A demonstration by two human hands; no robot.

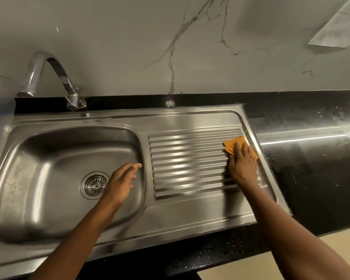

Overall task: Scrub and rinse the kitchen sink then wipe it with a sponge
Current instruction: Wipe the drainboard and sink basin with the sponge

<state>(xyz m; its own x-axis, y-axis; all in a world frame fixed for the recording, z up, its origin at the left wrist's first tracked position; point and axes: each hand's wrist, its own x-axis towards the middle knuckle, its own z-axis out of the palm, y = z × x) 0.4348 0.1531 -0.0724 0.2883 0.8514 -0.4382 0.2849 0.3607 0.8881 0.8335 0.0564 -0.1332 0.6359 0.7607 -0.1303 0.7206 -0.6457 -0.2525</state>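
Pressing the flat orange sponge [237, 145] onto the ribbed steel drainboard [190, 162] at centre right, the right hand [242, 166] keeps straight fingers; the ribs run leftward toward the open, empty left hand [121, 180].

Steel sink [129, 229] with ribbed drainboard, orange sponge [233, 143] flat at drainboard's right edge
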